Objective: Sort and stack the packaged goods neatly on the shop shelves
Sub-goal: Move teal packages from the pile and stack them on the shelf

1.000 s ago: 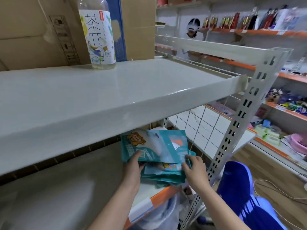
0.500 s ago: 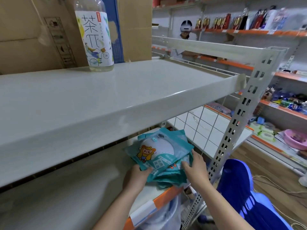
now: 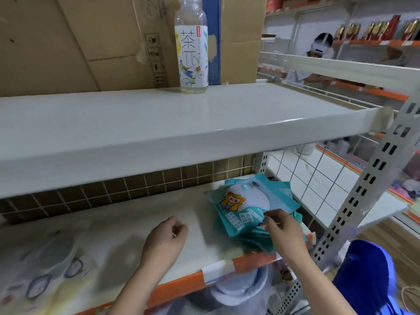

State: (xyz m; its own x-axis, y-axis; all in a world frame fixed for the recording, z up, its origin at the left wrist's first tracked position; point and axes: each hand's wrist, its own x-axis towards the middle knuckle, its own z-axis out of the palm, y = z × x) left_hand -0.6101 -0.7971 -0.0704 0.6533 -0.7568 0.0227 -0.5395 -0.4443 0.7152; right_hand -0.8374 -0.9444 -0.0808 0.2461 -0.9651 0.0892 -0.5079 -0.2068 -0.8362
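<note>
The right hand (image 3: 284,233) is resting on the near edge of the teal packets (image 3: 250,208), with the fingers curled down onto the top one, more touching or lightly pinching than properly gripping. The left hand (image 3: 166,239) is off to the 9 o'clock side of the stack, well apart from it, loosely curled and holding nothing, hovering over the bare lower shelf (image 3: 113,223).

The stack is parked at the right end of that shelf, just beside the wire mesh divider (image 3: 318,189). The top packet is skewed: its long axis is seen running roughly from 11 to 5 o'clock, header end pointing away at the back, cartoon face up. The ones underneath are fanned out and don't line up.

Risk-wise, the bottom packets are poking past the orange front lip (image 3: 250,262), so a nudge from the right hand could probably slide the slick pile off the edge. Squaring it one-handed is likely to twist it more.

A tea bottle (image 3: 191,48) is standing on the upper shelf (image 3: 159,123), around 12 o'clock.
</note>
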